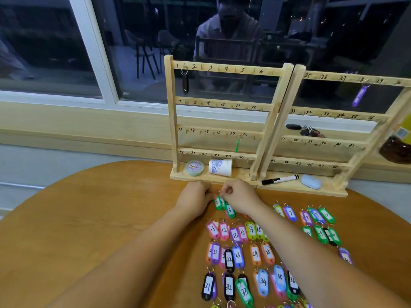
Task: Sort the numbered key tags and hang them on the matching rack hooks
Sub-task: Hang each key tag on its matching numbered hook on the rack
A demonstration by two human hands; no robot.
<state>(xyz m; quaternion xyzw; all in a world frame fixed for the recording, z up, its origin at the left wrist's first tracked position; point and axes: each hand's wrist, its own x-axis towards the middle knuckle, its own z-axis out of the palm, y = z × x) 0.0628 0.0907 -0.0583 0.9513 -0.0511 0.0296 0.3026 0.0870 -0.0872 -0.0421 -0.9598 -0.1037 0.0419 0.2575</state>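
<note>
Two wooden racks stand at the table's far edge: the left rack [222, 70] numbered 1 to 24, the right rack [333, 114] numbered 25 to 48. A black tag [185, 83] hangs on hook 1, a green tag [238, 145] near hook 18, a purple tag [359, 96] near hook 28. Several numbered coloured tags [255, 254] lie in rows on the table. My left hand [196, 196] and my right hand [239, 195] meet just before the left rack's base, both pinching the ring of a green tag marked 2 [218, 203]. A green tag marked 3 [230, 211] lies beside it.
On the left rack's base sit a round tin [194, 168] and a paper cup on its side [220, 167]. A black marker [280, 180] and a pale blue case [311, 181] lie on the right base. Car keys [305, 130] rest on the sill. A window stands behind.
</note>
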